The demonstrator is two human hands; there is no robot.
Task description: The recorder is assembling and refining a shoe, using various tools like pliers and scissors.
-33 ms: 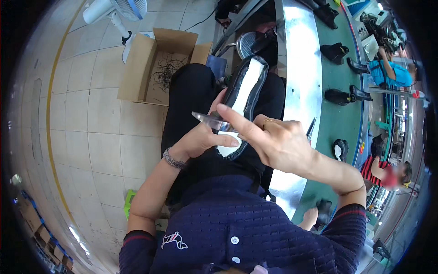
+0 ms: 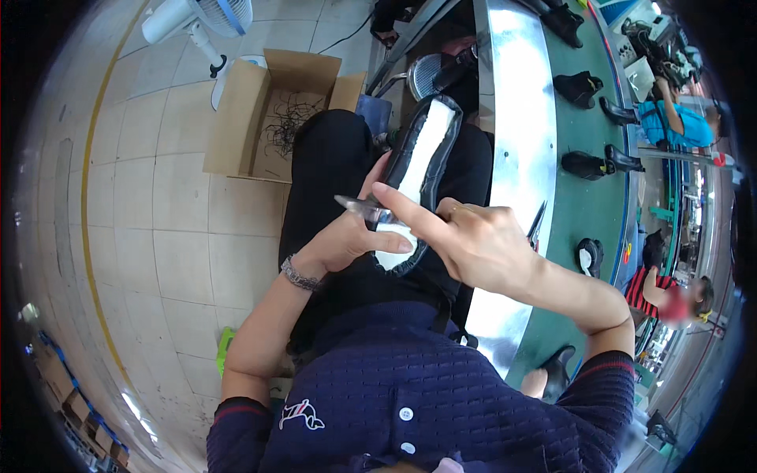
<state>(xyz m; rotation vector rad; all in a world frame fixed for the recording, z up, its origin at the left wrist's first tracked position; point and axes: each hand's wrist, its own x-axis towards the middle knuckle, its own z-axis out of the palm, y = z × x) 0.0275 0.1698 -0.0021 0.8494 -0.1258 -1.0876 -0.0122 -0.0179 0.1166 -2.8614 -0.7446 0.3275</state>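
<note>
A black shoe upper [image 2: 434,150] with a white underside lies bottom up over my lap. My left hand [image 2: 347,239] grips its near end, with the thumb pressed on the white underside and the other fingers behind. My right hand [image 2: 487,248] is closed on a knife [image 2: 359,206] with a pointed, shiny blade. That blade crosses above my left hand and points left, its index finger stretched along it. The handle is hidden in my right palm, and whether the blade touches the shoe I cannot tell.
An open cardboard box [image 2: 236,118] with dark thread-like scraps stands at front left, near a white fan [image 2: 197,24]. Right of me runs a metal bench edge [image 2: 516,118] with a dark pointed tool [image 2: 538,223], then a green conveyor [image 2: 579,126] carrying several black shoes. Other people sit beyond.
The blade's tip has shifted very slightly right and down. At the lower right, another person's hand and a black shoe on the green conveyor have moved a little. My left hand and the shoe upper stay put.
</note>
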